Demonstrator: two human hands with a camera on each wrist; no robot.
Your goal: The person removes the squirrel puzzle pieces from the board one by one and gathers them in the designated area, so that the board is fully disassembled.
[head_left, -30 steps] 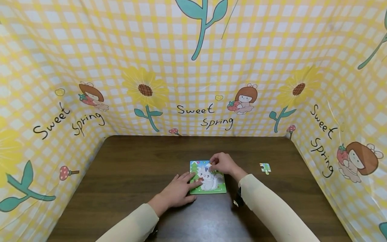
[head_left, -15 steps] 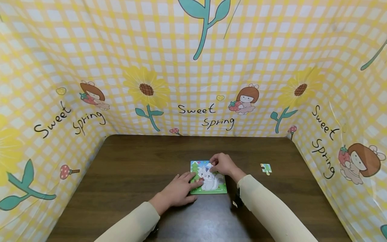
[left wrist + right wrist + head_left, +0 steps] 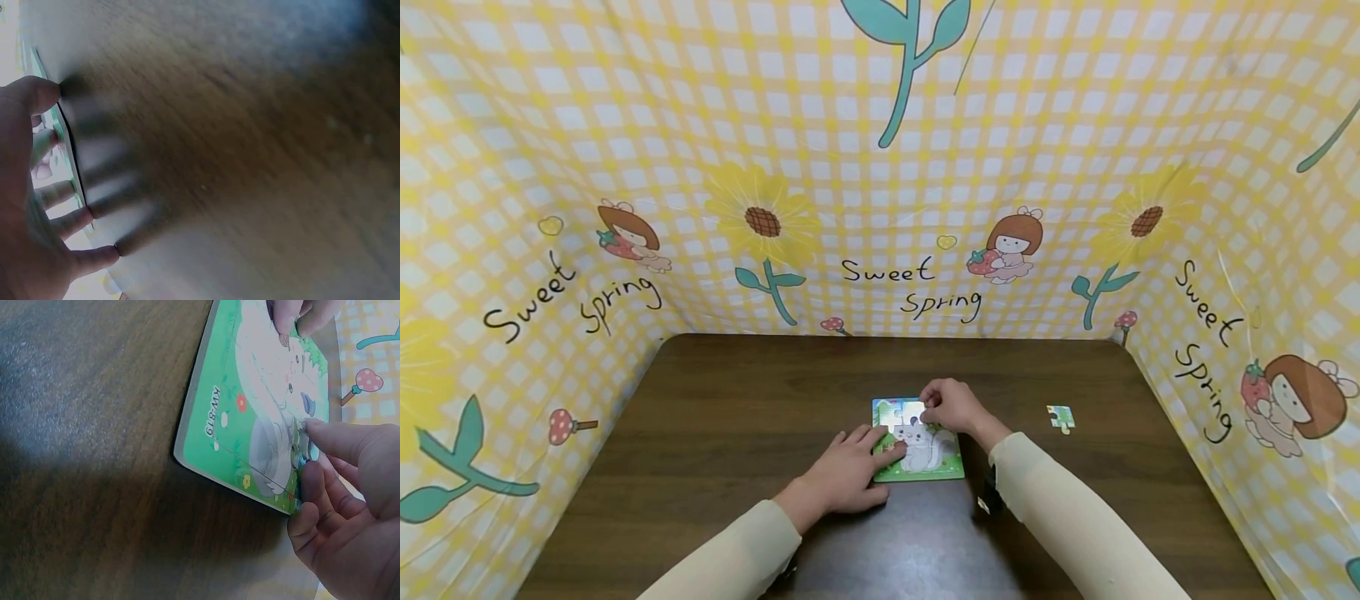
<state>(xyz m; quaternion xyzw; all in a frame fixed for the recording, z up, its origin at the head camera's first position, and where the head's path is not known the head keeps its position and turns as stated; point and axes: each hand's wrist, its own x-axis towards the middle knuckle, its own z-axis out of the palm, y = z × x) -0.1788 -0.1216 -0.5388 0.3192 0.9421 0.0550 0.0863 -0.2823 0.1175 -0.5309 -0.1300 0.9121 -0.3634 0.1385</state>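
A jigsaw puzzle (image 3: pixel 928 467) in a flat tray lies on the brown table, with a white squirrel-like animal on a green and blue scene. My left hand (image 3: pixel 844 473) rests on its left side with fingers spread; in the left wrist view, fingertips touch its edge. At the upper right corner, my right hand (image 3: pixel 955 406) pinches a puzzle piece (image 3: pixel 302 450) between thumb and fingers, mostly hidden by them. The upper pieces (image 3: pixel 913 411) shine with glare and show their seams. Further right lies a loose puzzle piece (image 3: pixel 1061 418).
The dark wooden table (image 3: pixel 737 392) is enclosed on three sides by a yellow checked cloth (image 3: pixel 880 200) with flowers and lettering. A small dark object with a pale spot (image 3: pixel 987 498) hangs below the right cuff.
Glare has spread over the upper pieces, as if they tilt, and their seams show more. The right hand works at the same corner; the left hand has barely moved.
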